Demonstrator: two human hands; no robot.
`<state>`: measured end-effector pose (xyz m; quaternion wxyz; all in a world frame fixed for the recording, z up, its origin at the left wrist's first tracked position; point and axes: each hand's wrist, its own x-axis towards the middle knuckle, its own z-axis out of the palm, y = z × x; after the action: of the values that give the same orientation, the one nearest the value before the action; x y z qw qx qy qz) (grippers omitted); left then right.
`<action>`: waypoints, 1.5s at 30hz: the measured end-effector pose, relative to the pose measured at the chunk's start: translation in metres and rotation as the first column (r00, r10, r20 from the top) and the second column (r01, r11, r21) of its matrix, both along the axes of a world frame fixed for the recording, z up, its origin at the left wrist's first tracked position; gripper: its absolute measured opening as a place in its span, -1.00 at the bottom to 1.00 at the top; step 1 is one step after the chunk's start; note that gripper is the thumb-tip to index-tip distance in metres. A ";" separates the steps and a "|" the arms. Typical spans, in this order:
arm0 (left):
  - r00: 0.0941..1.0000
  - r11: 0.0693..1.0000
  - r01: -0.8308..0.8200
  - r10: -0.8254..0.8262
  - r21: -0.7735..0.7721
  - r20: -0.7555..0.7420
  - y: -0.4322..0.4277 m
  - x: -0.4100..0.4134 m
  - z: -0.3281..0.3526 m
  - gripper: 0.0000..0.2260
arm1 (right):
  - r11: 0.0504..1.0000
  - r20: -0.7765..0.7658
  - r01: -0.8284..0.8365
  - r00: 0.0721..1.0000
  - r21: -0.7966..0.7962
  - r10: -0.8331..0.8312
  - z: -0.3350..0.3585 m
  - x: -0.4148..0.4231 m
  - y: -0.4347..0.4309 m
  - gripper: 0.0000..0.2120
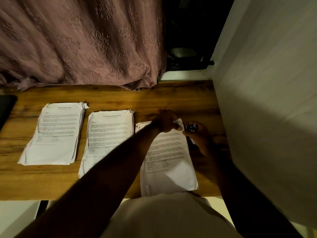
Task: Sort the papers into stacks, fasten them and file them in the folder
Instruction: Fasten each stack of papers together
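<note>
Three stacks of printed papers lie side by side on the wooden desk (pixel 120 97): a left stack (pixel 56 134), a middle stack (pixel 108 133) and a right stack (pixel 169 162). My left hand (pixel 165 121) reaches across and pinches the top right corner of the right stack, lifting it a little. My right hand (pixel 199 136) grips a small blue stapler (pixel 191 127) right at that corner. My left forearm hides part of the middle and right stacks.
A pink patterned curtain (pixel 77 43) hangs along the desk's back edge. A pale wall (pixel 267 100) closes the right side. A dark flat object (pixel 6 109) lies at the desk's left edge. The desk's front edge runs just below the papers.
</note>
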<state>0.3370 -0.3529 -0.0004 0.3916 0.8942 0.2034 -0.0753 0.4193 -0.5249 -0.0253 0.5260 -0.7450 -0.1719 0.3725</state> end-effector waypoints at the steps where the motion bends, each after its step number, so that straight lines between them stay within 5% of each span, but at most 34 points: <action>1: 1.000 1.000 0.005 -0.005 0.007 0.001 0.001 0.001 -0.002 -0.77 | 1.000 -0.001 -0.002 1.000 0.001 0.002 0.000 0.000 0.000 -0.73; 9: 0.988 0.986 0.154 -0.156 -0.070 -0.020 0.006 -0.001 -0.006 -0.83 | 0.999 0.060 -0.019 0.998 -0.026 0.021 -0.007 0.005 0.001 -0.75; 12: 0.999 0.994 0.042 -0.045 -0.096 -0.029 0.010 -0.002 -0.006 -0.64 | 0.999 0.082 -0.033 0.996 -0.020 0.034 -0.008 0.006 0.000 -0.80; 23: 0.994 0.991 -0.107 0.110 -0.082 0.024 0.012 0.000 -0.011 -0.77 | 0.999 0.096 0.011 0.995 -0.032 -0.007 -0.005 0.005 0.006 -0.76; 32: 0.970 0.971 -0.228 0.232 -0.069 0.071 0.004 -0.007 -0.009 -0.57 | 0.984 0.188 0.132 0.976 -0.120 -0.108 -0.019 0.015 0.004 -0.81; 45: 0.903 0.868 -0.428 0.403 0.250 0.147 0.025 -0.070 -0.008 -0.78 | 0.925 0.469 0.327 0.859 -0.192 -0.206 -0.021 0.016 0.013 -0.75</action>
<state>0.2667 -0.3278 -0.0089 0.2786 0.8777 0.3817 0.0803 0.4356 -0.5123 -0.0461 0.4157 -0.8899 -0.1294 0.1366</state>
